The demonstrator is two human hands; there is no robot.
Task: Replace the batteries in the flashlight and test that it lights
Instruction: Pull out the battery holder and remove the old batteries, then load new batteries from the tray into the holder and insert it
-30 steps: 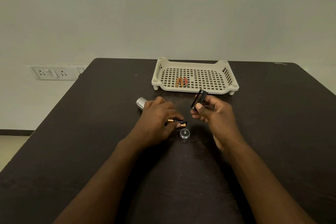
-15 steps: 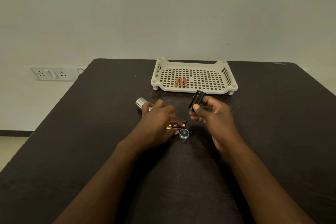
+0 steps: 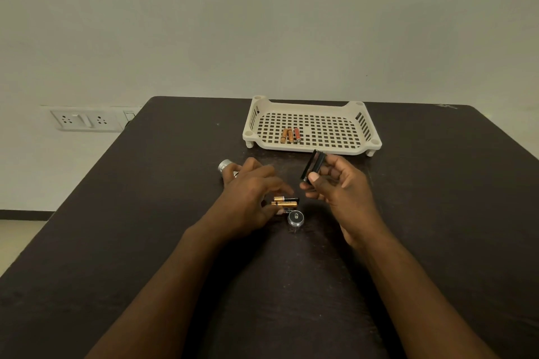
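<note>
Flashlight body (image 3: 225,167) peeks from behind my left hand (image 3: 250,198), mostly hidden; those fingers pinch gold-black batteries (image 3: 285,202). My right hand (image 3: 338,186) grips the black battery holder (image 3: 312,165).

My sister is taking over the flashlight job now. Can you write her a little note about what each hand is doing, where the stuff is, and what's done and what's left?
Left hand: fingers at the black-and-copper batteries lying on the table; whether it has a grip on one is unclear.
Right hand: holds the black battery holder tilted above the table.
Silver flashlight body lies behind the left hand. Its end cap sits on the table by the batteries.
Three orange batteries lie in the white basket.
Done: flashlight opened, holder out.
Left: load batteries into the holder, slide it in, screw on the cap, test the light.
</note>
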